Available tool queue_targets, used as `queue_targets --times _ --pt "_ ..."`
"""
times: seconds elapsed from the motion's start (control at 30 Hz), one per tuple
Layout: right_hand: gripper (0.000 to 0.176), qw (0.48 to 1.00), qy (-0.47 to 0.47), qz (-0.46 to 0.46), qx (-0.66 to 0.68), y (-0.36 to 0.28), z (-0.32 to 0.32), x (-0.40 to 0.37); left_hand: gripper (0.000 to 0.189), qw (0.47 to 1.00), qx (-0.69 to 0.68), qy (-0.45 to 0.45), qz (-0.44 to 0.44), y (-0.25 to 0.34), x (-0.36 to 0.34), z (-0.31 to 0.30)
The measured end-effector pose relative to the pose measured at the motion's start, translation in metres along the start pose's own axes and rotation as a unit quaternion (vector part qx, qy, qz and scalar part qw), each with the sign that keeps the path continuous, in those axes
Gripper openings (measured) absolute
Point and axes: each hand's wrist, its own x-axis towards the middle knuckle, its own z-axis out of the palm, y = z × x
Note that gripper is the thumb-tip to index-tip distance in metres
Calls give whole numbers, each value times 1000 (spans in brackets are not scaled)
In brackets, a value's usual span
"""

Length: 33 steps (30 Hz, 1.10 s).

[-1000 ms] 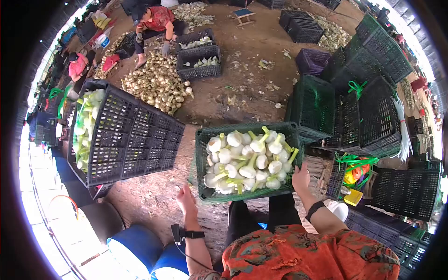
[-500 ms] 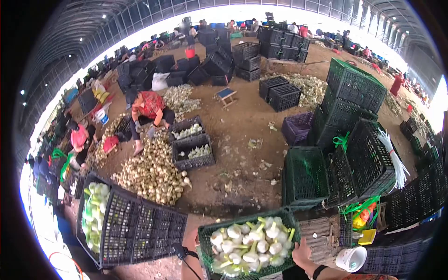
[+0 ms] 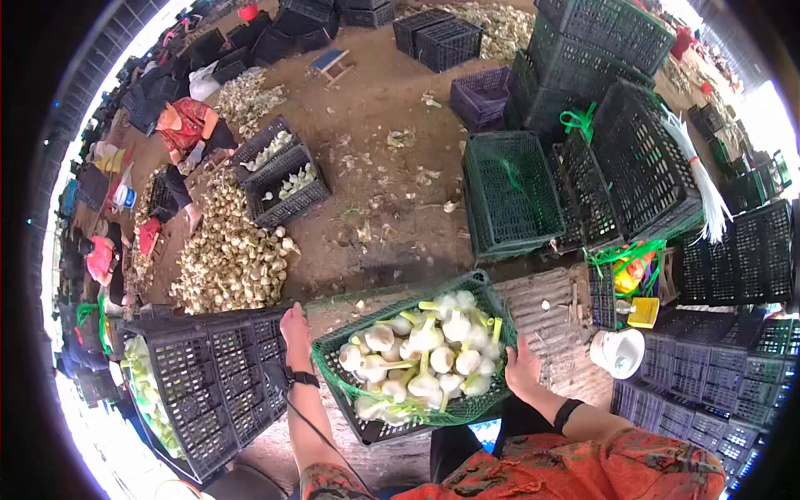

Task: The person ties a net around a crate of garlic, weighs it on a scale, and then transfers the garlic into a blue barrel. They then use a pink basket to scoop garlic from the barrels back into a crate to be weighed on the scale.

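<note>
A crate (image 3: 329,375) lined with green netting sits in front of my body, heaped with white garlic bulbs (image 3: 425,354) on short green stems. My left hand (image 3: 296,329) is just outside its left corner, fingers stretched forward and holding nothing, beside a black crate on the left. At the right rim is my right hand (image 3: 522,367), its thumb side close to the netting and its fingers extended. Part of a dark crate edge shows under the netting at the front.
Another black crate (image 3: 221,383) with garlic stands at left. Beyond lie a garlic pile (image 3: 233,258) and a seated person (image 3: 187,125) beside two crates. A green crate (image 3: 512,196) and stacked crates stand at right, near a white bucket (image 3: 617,354) and a yellow container (image 3: 642,312).
The view has tipped downward, so the scene sits higher in it. My left hand has moved forward and away from the netted crate's left side; the right hand remains near the right rim.
</note>
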Motion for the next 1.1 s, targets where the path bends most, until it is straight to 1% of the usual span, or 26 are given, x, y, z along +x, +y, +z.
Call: queue_targets --times 0.03,0.07,0.1,0.13,0.17,0.2,0.27,0.3,0.33,0.37,0.4,0.43,0.47,0.5,0.57,0.6,0.67,0.7,0.77,0.8,0.83,0.9,0.93,0.97,1.03,1.1 --pt "28 1000 -12 2 12 0 -4 1 19 1000 21 -6 20 13 -19 10" --pt "28 1000 -16 10 15 -1 -4 5 18 971 142 -14 193 13 -50 19" --pt "28 1000 -6 2 22 -3 -3 6 16 897 257 -28 358 8 -86 23" --pt "27 1000 5 -5 29 0 -2 3 17 834 410 -177 326 5 -131 21" --pt "27 999 3 2 35 4 0 2 17 729 541 -313 280 12 -163 20" --pt "27 1000 -5 -5 24 7 2 4 17 723 546 -314 284 34 -171 27" --pt "27 999 -22 -22 20 11 -2 7 14 793 530 -81 289 76 -176 53" --pt "27 999 -21 -12 28 12 -2 6 15 816 436 -11 379 90 -148 67" --pt "28 999 -22 -21 40 12 -1 6 19 755 449 63 473 111 -140 101" --pt "29 998 -21 -29 50 13 -1 8 21 776 436 30 455 122 -129 141" --pt "31 998 -44 -19 45 12 -4 9 35 811 408 -55 417 118 -112 177" --pt "32 997 -31 -27 64 7 -12 8 42 840 418 -149 313 91 -74 213" --pt "33 996 -20 -36 76 11 -10 9 50 849 425 -240 201 63 -41 244" --pt "33 995 -11 -43 89 16 -7 8 65 822 474 -282 144 49 -36 270" --pt "36 990 19 -67 125 17 -11 9 53 803 491 -338 21 42 -48 305" --pt "37 990 -16 -63 125 20 -12 10 53 794 501 -345 20 41 -44 320" --pt "39 987 -6 -66 146 19 -17 12 47 683 572 -441 -108 38 -26 336" --pt "42 984 7 -86 158 19 -17 13 47 672 585 -440 -112 44 -25 342" --pt "46 984 -12 -77 163 23 -16 15 47 678 496 -524 -138 60 -26 353" --pt "47 982 -16 -83 170 23 -19 15 37 656 583 -466 -108 74 -43 366" --pt "48 980 -19 -90 175 24 -21 16 37 649 591 -467 -109 74 -43 370" --pt "50 979 -11 -89 185 29 -23 17 29 687 488 -504 -189 71 -47 378" --pt "52 977 -7 -98 188 27 -23 16 24 736 444 -480 -176 68 -57 379" --pt "52 977 -7 -94 190 27 -22 15 24 733 448 -480 -178 69 -62 384" --pt "57 980 -1 -95 175 27 -21 14 22 832 303 -441 -147 72 -72 386" --pt "59 981 -10 -95 171 26 -22 17 24 823 297 -468 -121 88 -96 377"
